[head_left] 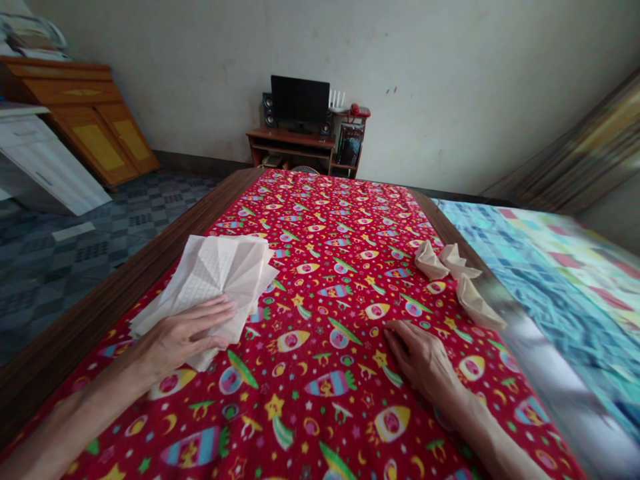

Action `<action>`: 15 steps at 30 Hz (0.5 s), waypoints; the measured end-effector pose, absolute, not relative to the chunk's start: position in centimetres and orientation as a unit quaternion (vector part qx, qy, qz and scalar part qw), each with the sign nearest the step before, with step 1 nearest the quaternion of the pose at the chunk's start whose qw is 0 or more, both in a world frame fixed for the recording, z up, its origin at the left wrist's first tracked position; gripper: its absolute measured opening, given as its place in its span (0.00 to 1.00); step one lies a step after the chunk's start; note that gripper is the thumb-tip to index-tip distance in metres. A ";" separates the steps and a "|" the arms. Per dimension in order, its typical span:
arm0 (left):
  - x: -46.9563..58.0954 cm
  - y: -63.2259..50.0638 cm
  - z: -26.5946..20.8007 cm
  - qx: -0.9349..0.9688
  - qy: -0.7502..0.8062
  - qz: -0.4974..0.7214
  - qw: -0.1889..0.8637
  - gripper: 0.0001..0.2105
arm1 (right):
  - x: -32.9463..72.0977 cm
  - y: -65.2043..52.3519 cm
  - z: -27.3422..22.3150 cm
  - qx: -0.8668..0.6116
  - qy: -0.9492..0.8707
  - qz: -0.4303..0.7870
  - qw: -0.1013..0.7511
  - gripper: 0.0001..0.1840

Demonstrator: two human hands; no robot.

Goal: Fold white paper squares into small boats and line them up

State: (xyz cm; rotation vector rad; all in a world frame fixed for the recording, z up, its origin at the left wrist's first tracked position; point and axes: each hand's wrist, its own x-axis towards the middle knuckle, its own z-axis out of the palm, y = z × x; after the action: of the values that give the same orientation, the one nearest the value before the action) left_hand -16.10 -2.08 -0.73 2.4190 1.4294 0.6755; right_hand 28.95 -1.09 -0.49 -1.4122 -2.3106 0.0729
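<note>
1. The paper sheets [240,263] lie in a loose, uneven pile near the left edge of the tabletop [205,203]. They are whitish, with corners jutting out at different angles. Creases fan out across the top sheet from near its middle, and a faint grid of printed lines shows on its left part.
2. The left hand [185,333] rests palm down on the near part of the pile, fingers stretched over the top sheet. Its grip is wide and laid flat, not closed round the paper.
3. Three folded paper pieces [431,261] sit close together by the right edge, cream-coloured and boat-like, with pointed ends and raised sides. The nearest one is the longest in view.
4. The right hand [423,353] rests on the red cloth [320,320], nearer the near edge than those pieces and apart from them. Its fingers curl loosely downward; I cannot tell whether its grip holds anything underneath.
5. The cloth, printed with rockets and stars, leaves dark wood bare along the left edge.
6. Beyond the far edge, a black monitor [300,100] stands against the wall.
</note>
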 end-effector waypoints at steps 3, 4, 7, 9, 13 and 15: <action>-16.3 -2.1 -0.9 0.830 0.491 0.235 0.126 0.19 | 28.9 -1.1 -0.3 -0.510 -0.831 0.028 0.218 0.11; -16.2 -2.1 -0.9 0.829 0.490 0.239 0.127 0.18 | 28.8 -1.1 -0.3 -0.509 -0.831 0.028 0.221 0.11; -15.8 -2.2 -0.6 0.828 0.492 0.244 0.113 0.16 | 28.8 -1.1 0.0 -0.502 -0.833 0.030 0.230 0.11; -15.7 -2.3 -0.6 0.831 0.493 0.240 0.090 0.15 | 28.8 -1.1 0.0 -0.498 -0.835 0.032 0.232 0.11; -15.7 -2.3 -0.8 0.839 0.484 0.245 0.048 0.15 | 28.9 -1.1 -0.1 -0.501 -0.835 0.029 0.227 0.11; -15.5 -2.2 -0.7 0.835 0.480 0.269 0.016 0.14 | 28.9 -1.1 -0.2 -0.502 -0.834 0.029 0.227 0.11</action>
State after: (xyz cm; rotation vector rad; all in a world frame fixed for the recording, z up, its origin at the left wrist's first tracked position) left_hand -15.48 -2.25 -0.71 2.5971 1.4921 0.8351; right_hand 28.94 -1.11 -0.22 -1.3829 -2.2979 0.0791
